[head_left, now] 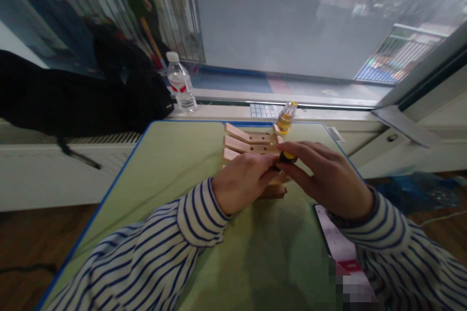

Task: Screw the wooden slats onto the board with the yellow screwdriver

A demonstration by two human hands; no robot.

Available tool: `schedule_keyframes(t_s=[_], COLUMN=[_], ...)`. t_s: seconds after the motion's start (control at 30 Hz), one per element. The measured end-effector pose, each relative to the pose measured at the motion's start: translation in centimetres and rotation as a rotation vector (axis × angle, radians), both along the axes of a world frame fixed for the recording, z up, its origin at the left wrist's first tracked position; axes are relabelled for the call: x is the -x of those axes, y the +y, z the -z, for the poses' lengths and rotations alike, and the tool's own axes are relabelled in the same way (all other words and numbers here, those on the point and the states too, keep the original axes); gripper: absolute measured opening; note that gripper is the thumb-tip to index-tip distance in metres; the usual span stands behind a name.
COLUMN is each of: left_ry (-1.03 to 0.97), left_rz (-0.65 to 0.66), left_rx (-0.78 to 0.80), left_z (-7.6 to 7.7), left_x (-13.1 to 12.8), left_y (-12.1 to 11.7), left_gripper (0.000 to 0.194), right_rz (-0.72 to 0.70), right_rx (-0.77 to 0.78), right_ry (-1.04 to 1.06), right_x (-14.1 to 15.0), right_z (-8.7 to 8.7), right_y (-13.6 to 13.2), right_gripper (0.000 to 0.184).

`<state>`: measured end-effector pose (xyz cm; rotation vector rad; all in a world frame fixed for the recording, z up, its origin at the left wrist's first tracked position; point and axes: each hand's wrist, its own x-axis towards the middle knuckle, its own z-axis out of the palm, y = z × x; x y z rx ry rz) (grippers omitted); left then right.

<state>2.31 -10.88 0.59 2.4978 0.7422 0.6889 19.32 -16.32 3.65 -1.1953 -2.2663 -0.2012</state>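
Observation:
My right hand [324, 175] is closed, thumb and fingers pinching a screwdriver [287, 156] by its yellow-and-black handle. Its tip is hidden. Directly beside it, my left hand [246, 175] is closed too, thumb and forefinger brought together at the dark lower part of the tool; what they grip is hidden. Beneath both hands lie several light wooden pieces [237, 144] in a row, angled at their left ends. Dark holes show in the far ones, while my hands cover much of the nearer ones.
The pale green table [160, 170] has a blue edge. A phone [339, 248] lies by my right forearm. On the windowsill stand a water bottle [181, 87] and a small yellow-capped bottle [286, 117]. A black bag [83, 97] rests at left. People show beyond the glass.

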Motion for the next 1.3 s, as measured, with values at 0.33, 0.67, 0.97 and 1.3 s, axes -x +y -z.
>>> schedule_keyframes(t_s=[0.33, 0.67, 0.97, 1.3], left_ry=[-0.035, 0.027, 0.011, 0.004], left_rz=[-0.074, -0.106, -0.102, -0.081], left_rx=[-0.017, -0.038, -0.056, -0.058], left_z=[0.0, 0.8, 1.0, 0.9], left_x=[0.0, 0.7, 0.9, 0.7], left_y=[-0.1, 0.0, 0.0, 0.1], left_gripper=[0.025, 0.02, 0.014, 0.02], right_rz=[0.016, -0.046, -0.066, -0.049], right_rx=[0.021, 0.093, 0.134, 0.107], right_ry=[-0.003, -0.102, -0.137, -0.123], right_x=[0.0, -0.1, -0.1, -0.1], right_z=[-0.2, -0.9, -1.2, -1.0], right_y=[0.2, 0.4, 0.4, 0.4], right_gripper=[0.025, 0.037, 0.03, 0.027])
